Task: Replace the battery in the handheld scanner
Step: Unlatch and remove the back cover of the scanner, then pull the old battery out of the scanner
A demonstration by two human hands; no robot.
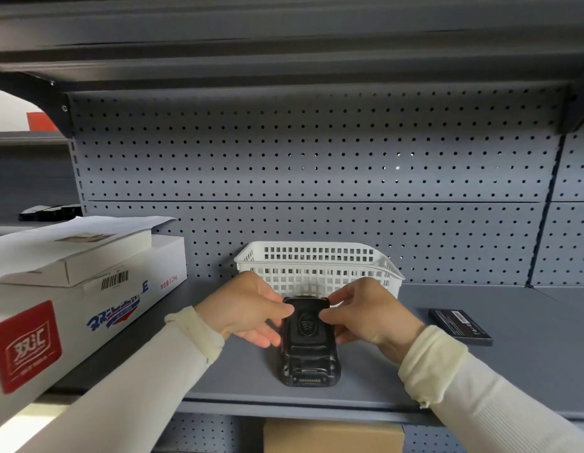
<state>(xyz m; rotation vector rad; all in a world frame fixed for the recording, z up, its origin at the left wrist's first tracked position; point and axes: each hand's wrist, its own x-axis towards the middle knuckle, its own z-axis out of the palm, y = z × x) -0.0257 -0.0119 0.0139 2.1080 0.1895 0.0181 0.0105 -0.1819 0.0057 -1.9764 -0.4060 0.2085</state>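
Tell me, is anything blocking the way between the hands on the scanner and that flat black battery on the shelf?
Nothing visible does. The battery lies on bare shelf to the right of the right hand, apart from the scanner.

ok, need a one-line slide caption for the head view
Both hands, left and right, grip the face-down scanner on the shelf; battery lies at right.

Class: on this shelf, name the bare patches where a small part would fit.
Bare: shelf right of the battery; front strip between scanner and white boxes. Crowded: between scanner and basket, filled by both hands.
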